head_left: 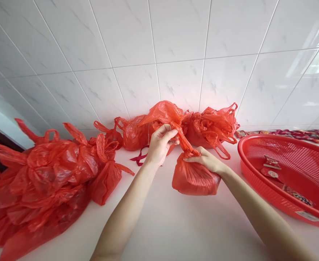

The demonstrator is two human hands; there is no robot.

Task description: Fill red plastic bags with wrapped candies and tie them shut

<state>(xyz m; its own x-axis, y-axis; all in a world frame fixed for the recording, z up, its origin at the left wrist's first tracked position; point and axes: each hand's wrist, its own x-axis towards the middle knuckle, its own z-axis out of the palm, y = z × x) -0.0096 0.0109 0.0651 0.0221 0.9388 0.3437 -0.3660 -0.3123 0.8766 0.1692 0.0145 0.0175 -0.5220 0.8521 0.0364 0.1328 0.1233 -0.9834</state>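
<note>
A filled red plastic bag [196, 178] is between my hands, its body bulging low and its neck twisted into a narrow strand. My left hand [161, 143] pinches the upper part of that neck, with the loose top flaring out behind the fingers. Lower down, my right hand [206, 159] is closed round the gathered neck just above the bulge. Its fingertips are partly hidden by the plastic. A dark pink ribbon [140, 156] lies on the white table just left of my left hand.
Red plastic bags [48, 174] are heaped at the left. More tied bags [207, 125] stand along the tiled wall [181, 78]. A red mesh basket [287, 145] with a few small packets [270, 172] is at the right, with colourful strips [292, 135] behind it.
</note>
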